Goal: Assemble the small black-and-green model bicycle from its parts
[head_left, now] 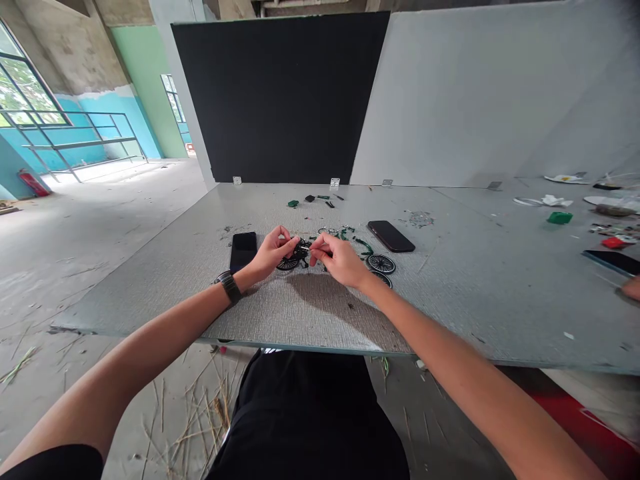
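My left hand, with a black watch on its wrist, pinches a small black part above the table. My right hand is closed just beside it, thumb and forefinger pressed together at the part's right side. A thin, shiny bit shows between the two hands, too small to name. Below my left fingers lies a black spoked toy wheel. Right of my right hand lie another spoked wheel, a third wheel partly hidden by my wrist, and a curved dark green piece.
Two dark phones, one left and one right, flank my hands on the grey textured table. Small green and black pieces lie farther back. A hinged black panel stands behind. At far right are scattered items and another person's hand.
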### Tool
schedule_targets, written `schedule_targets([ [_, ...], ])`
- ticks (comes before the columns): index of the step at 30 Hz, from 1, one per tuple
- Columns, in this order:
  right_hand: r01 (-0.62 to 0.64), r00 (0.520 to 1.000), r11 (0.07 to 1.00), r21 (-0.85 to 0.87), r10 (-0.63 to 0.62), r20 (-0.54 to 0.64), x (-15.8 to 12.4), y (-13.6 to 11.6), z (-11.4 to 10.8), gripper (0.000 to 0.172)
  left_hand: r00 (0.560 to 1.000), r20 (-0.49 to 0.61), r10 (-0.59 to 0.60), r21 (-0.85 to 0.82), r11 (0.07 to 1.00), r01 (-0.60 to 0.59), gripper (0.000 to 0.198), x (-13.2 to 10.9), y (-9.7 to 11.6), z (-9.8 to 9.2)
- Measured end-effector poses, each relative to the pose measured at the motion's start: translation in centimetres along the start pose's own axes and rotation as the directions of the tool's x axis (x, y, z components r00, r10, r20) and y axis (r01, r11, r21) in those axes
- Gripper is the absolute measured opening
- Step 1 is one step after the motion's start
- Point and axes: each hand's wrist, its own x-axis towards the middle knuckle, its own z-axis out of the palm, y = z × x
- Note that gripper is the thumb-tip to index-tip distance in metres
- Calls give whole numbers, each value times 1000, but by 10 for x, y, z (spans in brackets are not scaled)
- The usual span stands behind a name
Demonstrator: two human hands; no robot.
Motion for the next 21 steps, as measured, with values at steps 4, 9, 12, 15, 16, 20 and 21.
schedule_targets([
  [4,33,999,997,-69,-32,10,1,-3,-3,8,998,-64,-21,-63,998,17,41,3,-2,1],
  [9,-95,994,930,-354,70,-83,6,17,-21,14,981,-171,-95,-258,965,49,43,6,1,2],
  [12,-207,978,776,-595,151,-144,7,38,-34,11,985,-140,-97,-255,965,59,45,6,3,1],
  [15,-230,973,723,-651,173,-151,7,54,-39,13,989,-122,-78,-122,991,63,32,7,-2,0],
  [16,-231,973,713,-662,181,-145,7,57,-39,13,989,-127,-74,-66,996,66,29,7,-5,-1],
  [20,-227,970,677,-700,219,-103,7,62,-35,12,992,-119,-33,85,995,44,22,9,-15,-2],
  [21,-226,969,670,-707,228,-95,7,61,-34,12,993,-117,-29,93,995,40,20,8,-15,-2],
])
